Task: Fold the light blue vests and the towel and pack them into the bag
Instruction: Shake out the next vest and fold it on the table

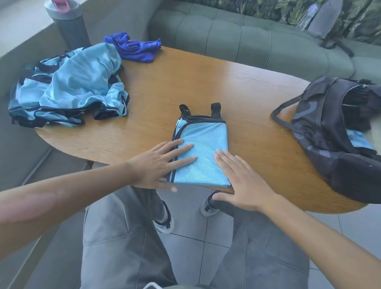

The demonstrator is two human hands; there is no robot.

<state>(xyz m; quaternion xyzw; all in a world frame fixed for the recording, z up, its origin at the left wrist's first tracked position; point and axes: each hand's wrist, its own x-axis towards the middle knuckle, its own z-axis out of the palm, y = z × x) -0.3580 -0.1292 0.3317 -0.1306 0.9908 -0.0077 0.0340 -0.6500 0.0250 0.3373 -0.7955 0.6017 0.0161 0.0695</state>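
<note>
Folded light blue vest point(201, 149) at table edge

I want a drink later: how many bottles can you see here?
3: a grey bottle with a pink lid beside the table's far left, and two clear bottles on the sofa at back right. Others may be hidden.

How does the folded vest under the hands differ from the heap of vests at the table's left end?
The folded vest lies flat as a neat rectangle; the heap of vests is crumpled and loose. The folded vest sits near the table's front edge with both hands flat on it; the heap lies untouched. Both are light blue with dark trim.
</note>
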